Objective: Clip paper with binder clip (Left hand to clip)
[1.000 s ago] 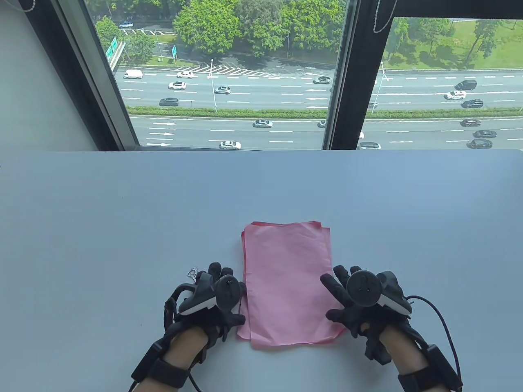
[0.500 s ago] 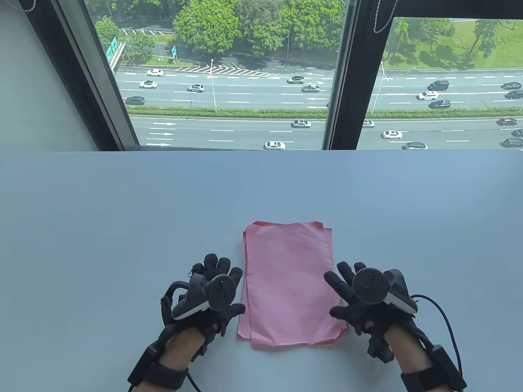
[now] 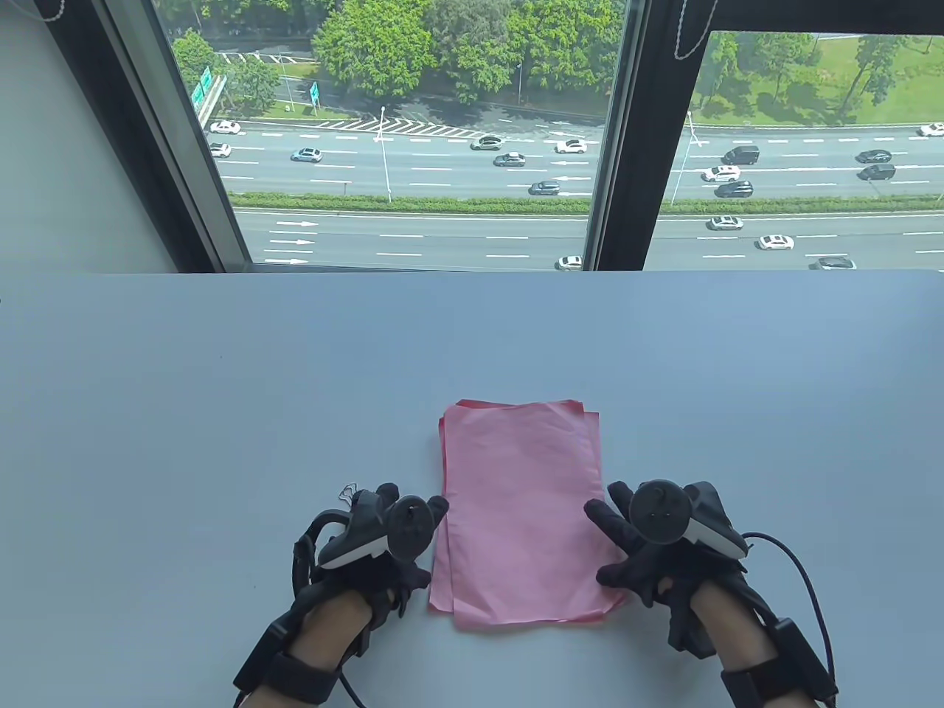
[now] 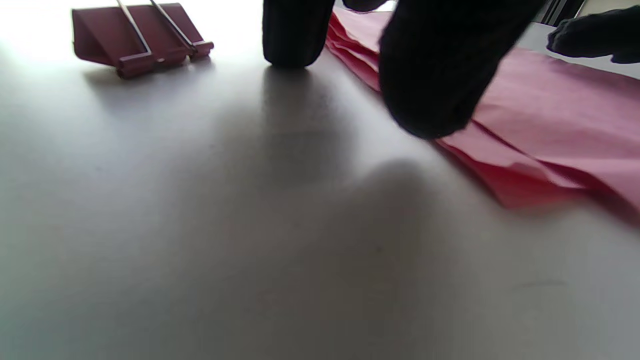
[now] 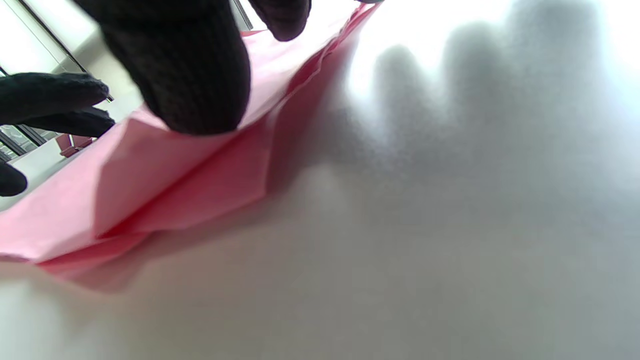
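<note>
clip: dark-red metal binder clip (image 4: 140,37) on pale bench (image 3: 221,413), just outboard of left hand (image 3: 383,527), mostly hidden from above | paper: pink sheet stack (image 3: 520,509) between hands, long axis running away | left hand: empty, nearer clip | right hand (image 3: 656,535): fingers spread, touching paper's right edge

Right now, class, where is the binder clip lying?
The binder clip lies on the table at the top left of the left wrist view, left of the pink paper, just beyond the left hand, untouched.
</note>
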